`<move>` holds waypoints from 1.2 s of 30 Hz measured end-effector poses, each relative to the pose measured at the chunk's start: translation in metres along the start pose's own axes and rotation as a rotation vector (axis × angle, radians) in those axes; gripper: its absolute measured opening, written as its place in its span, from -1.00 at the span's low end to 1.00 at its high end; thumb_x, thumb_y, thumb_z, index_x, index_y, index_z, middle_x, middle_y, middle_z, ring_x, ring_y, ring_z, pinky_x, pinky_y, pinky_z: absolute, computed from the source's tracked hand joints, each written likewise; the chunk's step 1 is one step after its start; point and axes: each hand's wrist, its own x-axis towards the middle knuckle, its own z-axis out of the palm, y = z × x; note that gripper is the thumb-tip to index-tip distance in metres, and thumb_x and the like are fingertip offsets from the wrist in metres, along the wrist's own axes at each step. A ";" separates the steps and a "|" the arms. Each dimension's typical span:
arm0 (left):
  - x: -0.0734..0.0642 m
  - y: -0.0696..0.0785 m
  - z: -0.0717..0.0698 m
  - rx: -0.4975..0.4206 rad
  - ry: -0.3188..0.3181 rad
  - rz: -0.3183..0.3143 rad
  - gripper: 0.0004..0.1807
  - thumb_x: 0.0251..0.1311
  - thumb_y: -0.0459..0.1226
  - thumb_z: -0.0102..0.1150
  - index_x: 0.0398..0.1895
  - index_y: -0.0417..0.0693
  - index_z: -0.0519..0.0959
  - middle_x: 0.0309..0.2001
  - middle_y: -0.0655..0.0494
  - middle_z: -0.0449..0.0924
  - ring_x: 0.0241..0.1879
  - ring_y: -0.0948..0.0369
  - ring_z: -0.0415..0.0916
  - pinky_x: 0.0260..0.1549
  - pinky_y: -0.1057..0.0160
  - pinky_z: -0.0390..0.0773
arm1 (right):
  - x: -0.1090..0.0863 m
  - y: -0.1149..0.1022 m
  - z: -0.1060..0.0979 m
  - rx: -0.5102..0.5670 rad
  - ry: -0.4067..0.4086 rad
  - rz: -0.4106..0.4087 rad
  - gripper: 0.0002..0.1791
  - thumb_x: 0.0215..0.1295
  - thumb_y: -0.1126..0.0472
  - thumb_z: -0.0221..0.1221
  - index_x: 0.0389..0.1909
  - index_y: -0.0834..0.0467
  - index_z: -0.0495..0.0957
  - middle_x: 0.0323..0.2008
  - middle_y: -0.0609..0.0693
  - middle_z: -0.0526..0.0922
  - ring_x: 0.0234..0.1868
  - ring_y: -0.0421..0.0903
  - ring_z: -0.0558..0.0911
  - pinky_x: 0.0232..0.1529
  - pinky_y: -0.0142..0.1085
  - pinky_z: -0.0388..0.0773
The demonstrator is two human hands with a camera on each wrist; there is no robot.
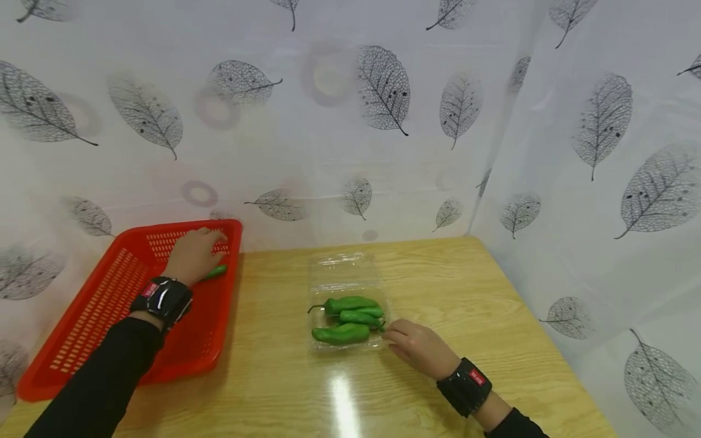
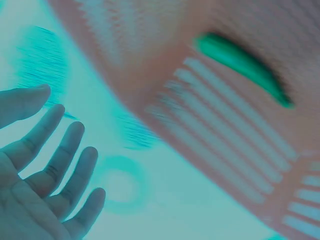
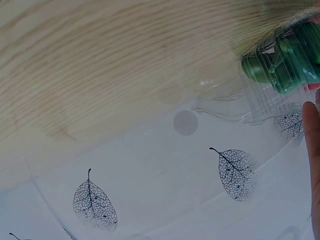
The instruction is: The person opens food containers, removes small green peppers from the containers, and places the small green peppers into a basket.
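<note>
My left hand (image 1: pixel 193 255) is over the far right part of a red plastic basket (image 1: pixel 232 298). In the left wrist view its fingers are extended and apart, holding nothing. One green pepper (image 1: pixel 216 271) lies in the basket, partly covered by that hand in the head view. Several more green peppers (image 1: pixel 342 334) lie side by side in a clear plastic box (image 1: pixel 344 275) with its lid folded back. Beside the box's near right edge, my right hand (image 1: pixel 420 348) has loosely bent fingers; whether they touch the box is hard to tell.
The wooden table (image 1: pixel 438 286) carries both basket and box, the basket at the left. A pale leaf-patterned sheet (image 1: pixel 328 140) hangs behind the table and along its right side. Light glares on the tabletop in front of the box.
</note>
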 end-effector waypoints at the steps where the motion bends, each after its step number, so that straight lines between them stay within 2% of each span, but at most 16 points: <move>1: -0.001 0.011 -0.003 0.005 0.022 0.018 -0.64 0.11 -0.32 0.21 -0.04 -0.35 0.52 -0.14 -0.34 0.55 -0.16 -0.19 0.46 -0.13 -0.13 0.48 | 0.000 0.000 0.000 -0.002 0.001 0.000 -0.64 -0.23 0.36 0.44 -0.30 0.15 0.61 -0.30 -0.08 0.59 -0.26 -0.22 0.62 -0.19 -0.51 0.55; 5: -0.004 0.049 -0.011 -0.010 0.078 0.087 -0.68 0.10 -0.30 0.24 -0.08 -0.28 0.55 -0.15 -0.27 0.57 -0.14 -0.15 0.47 -0.10 -0.09 0.47 | 0.001 0.000 0.000 -0.005 0.004 0.000 -0.64 -0.22 0.36 0.44 -0.30 0.16 0.61 -0.30 -0.07 0.60 -0.25 -0.21 0.62 -0.20 -0.50 0.56; 12: -0.010 0.096 -0.010 -0.028 0.079 0.176 -0.68 0.11 -0.28 0.26 -0.06 -0.20 0.55 -0.09 -0.17 0.59 -0.03 -0.09 0.47 0.00 -0.05 0.46 | 0.002 -0.001 -0.001 -0.006 0.002 0.003 -0.66 -0.20 0.35 0.44 -0.30 0.15 0.62 -0.29 -0.06 0.61 -0.25 -0.20 0.62 -0.20 -0.48 0.56; 16: -0.017 0.126 -0.002 -0.059 0.093 0.248 -0.71 0.10 -0.27 0.27 -0.10 -0.15 0.57 -0.15 -0.09 0.60 -0.10 -0.01 0.52 -0.08 0.04 0.52 | 0.001 0.000 -0.002 -0.012 -0.008 0.011 -0.65 -0.20 0.34 0.44 -0.29 0.15 0.61 -0.28 -0.06 0.61 -0.24 -0.20 0.63 -0.19 -0.49 0.56; 20: -0.025 0.159 0.010 -0.095 0.087 0.371 -0.74 0.05 -0.26 0.32 -0.16 -0.08 0.59 -0.19 -0.01 0.61 -0.16 0.06 0.55 -0.12 0.09 0.55 | 0.001 0.001 -0.002 -0.012 -0.002 0.015 -0.66 -0.19 0.35 0.43 -0.29 0.15 0.62 -0.28 -0.06 0.61 -0.24 -0.20 0.63 -0.18 -0.49 0.56; 23: -0.028 0.180 0.024 -0.098 0.060 0.451 -0.74 0.01 -0.25 0.35 -0.19 -0.05 0.59 -0.22 0.05 0.60 -0.16 0.08 0.54 -0.07 0.10 0.52 | 0.002 0.001 -0.003 -0.013 -0.003 0.015 -0.66 -0.18 0.34 0.43 -0.29 0.15 0.62 -0.28 -0.06 0.61 -0.24 -0.20 0.63 -0.19 -0.49 0.57; 29: -0.029 0.207 0.048 -0.023 0.030 0.524 -0.73 0.01 -0.21 0.35 -0.18 -0.01 0.60 -0.26 0.10 0.58 -0.20 0.14 0.53 -0.09 0.15 0.52 | 0.003 0.001 -0.003 -0.010 -0.013 0.012 -0.66 -0.18 0.34 0.44 -0.28 0.15 0.62 -0.27 -0.06 0.60 -0.23 -0.20 0.62 -0.19 -0.47 0.56; 33: -0.029 0.219 0.061 0.056 0.009 0.557 -0.73 0.05 -0.19 0.32 -0.15 0.01 0.61 -0.22 0.11 0.58 -0.19 0.17 0.53 -0.10 0.20 0.54 | 0.002 0.000 -0.002 -0.020 -0.015 0.015 -0.66 -0.17 0.33 0.45 -0.28 0.13 0.62 -0.27 -0.07 0.60 -0.22 -0.21 0.62 -0.20 -0.48 0.56; 36: -0.029 0.224 0.071 0.085 -0.026 0.558 -0.71 0.08 -0.19 0.30 -0.10 0.01 0.60 -0.14 0.09 0.57 -0.12 0.15 0.52 -0.06 0.20 0.54 | 0.001 -0.001 -0.002 -0.020 -0.020 0.020 -0.66 -0.17 0.32 0.44 -0.28 0.13 0.62 -0.27 -0.08 0.60 -0.22 -0.21 0.62 -0.20 -0.49 0.56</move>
